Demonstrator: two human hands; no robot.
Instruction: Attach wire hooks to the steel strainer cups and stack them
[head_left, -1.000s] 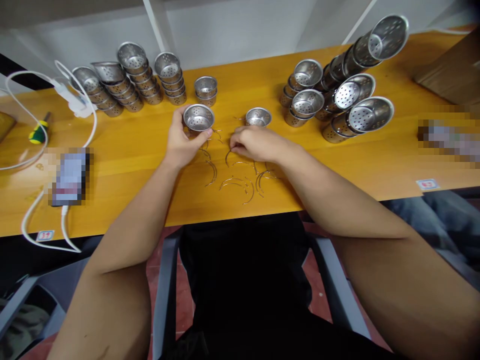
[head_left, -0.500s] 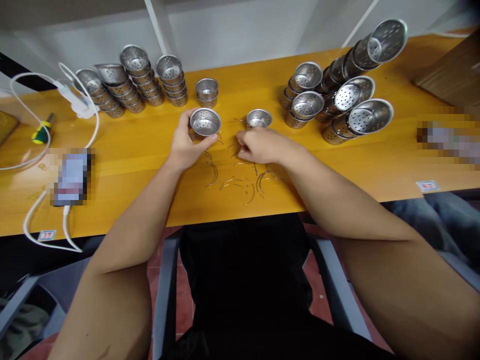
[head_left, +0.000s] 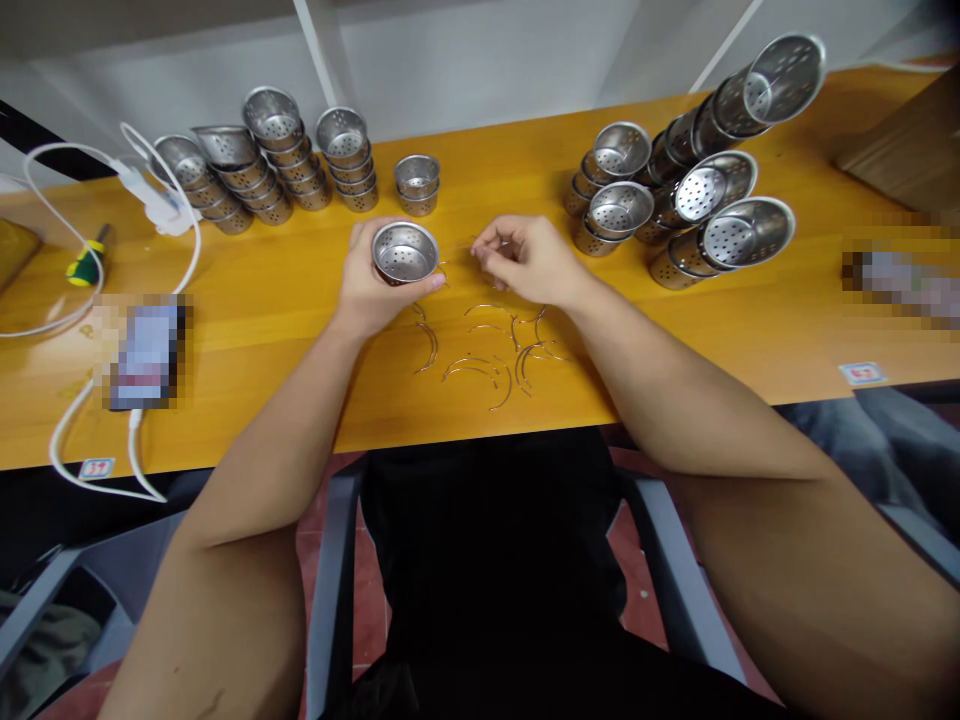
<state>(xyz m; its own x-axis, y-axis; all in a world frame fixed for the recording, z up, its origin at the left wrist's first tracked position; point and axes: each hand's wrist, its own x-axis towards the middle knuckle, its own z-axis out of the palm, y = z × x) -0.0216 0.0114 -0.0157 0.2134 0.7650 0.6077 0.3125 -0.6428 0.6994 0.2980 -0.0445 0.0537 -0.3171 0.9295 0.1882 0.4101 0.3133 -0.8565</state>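
My left hand (head_left: 366, 280) is wrapped round a perforated metal cup (head_left: 406, 252), its open mouth tilted up toward me. The thumb lies along the near side of the cup. To the right, my right hand (head_left: 525, 260) is raised over the table with thumb and forefinger pinched together. A thin wire shows only faintly at those fingertips. Whatever lies behind the right hand is hidden. Several thin curved wires (head_left: 471, 368) lie scattered on the table in front of both hands.
Stacks of perforated metal cups stand at the back left (head_left: 274, 120) and at the right (head_left: 712, 190). A short stack (head_left: 417, 180) sits behind my left hand. At left are a phone (head_left: 148, 350), a white cable (head_left: 52, 440) and a screwdriver (head_left: 86, 262). A cardboard box (head_left: 907, 150) is far right.
My right hand has lifted and turned, its fingers now pinched toward the left. The cup seen behind it before is now out of sight. My left hand has tilted its cup slightly.
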